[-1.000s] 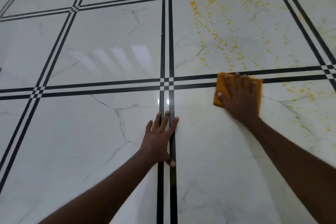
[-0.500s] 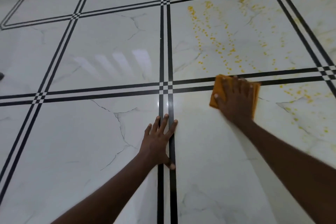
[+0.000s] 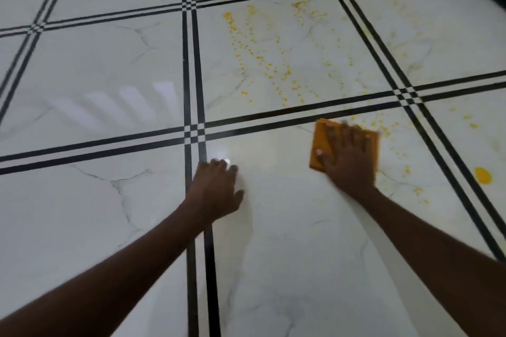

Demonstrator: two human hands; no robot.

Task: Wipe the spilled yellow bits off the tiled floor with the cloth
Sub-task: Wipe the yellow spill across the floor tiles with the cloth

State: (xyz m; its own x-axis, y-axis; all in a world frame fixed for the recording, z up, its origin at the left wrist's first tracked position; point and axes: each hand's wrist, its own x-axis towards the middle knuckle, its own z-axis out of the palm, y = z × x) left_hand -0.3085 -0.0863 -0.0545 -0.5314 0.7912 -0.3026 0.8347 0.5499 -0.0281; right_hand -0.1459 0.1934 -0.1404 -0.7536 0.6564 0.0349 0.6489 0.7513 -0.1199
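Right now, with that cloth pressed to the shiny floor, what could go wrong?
1. The right hand presses a small folded cloth flat; the yellow bits spread over several tiles, so the cloth may smear them rather than lift them.
2. The big yellow blob lies to the right of the cloth, and a sweep that way could drag it into a streak.
3. The left hand rests on the glossy tile; leaning on it, it might slip.

White marble-veined floor tiles point(image 3: 95, 63) are showing double black border lines point(image 3: 193, 68); yellow bits point(image 3: 262, 60) are speckling the upper right, beside an orange cloth point(image 3: 320, 142).
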